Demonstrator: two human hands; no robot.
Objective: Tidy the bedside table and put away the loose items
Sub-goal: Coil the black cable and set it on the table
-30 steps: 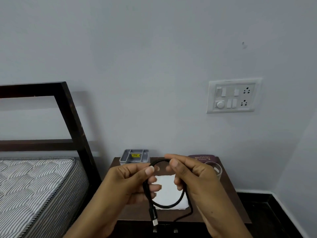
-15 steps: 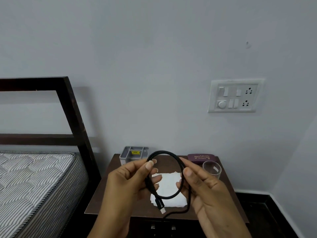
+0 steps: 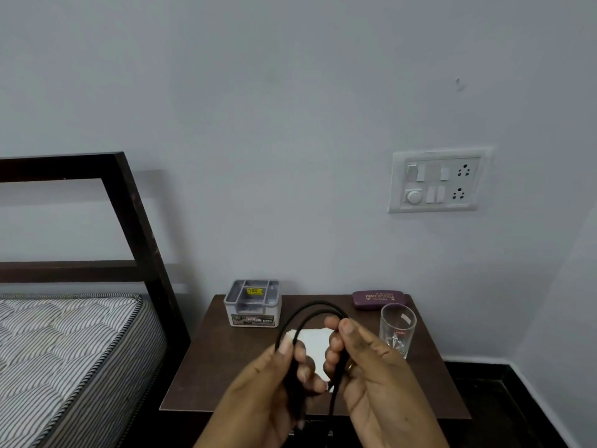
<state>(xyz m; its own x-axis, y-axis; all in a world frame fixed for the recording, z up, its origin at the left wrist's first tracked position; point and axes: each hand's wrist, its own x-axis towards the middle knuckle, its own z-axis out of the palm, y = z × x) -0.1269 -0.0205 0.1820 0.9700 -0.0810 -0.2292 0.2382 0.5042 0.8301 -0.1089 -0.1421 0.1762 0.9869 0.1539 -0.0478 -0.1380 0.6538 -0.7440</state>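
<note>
The black cable (image 3: pixel 293 373) arches above the desk (image 3: pixel 226 367) between both hands, the left hand (image 3: pixel 265 399) pinching one side under its thumb, the right hand (image 3: pixel 381 379) pinching the other; coiling it well likely means laying equal loops into the left's pinch without twisting.

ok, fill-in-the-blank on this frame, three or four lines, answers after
The left hand and right hand hold a looped cable coloured ____.
The glass stands on the ____ side of the bedside table.
The maroon case reads "PRINCE ____".
The grey organiser sits at the back ____ corner.
Missing: black; right; OPTICALS; left.
</note>
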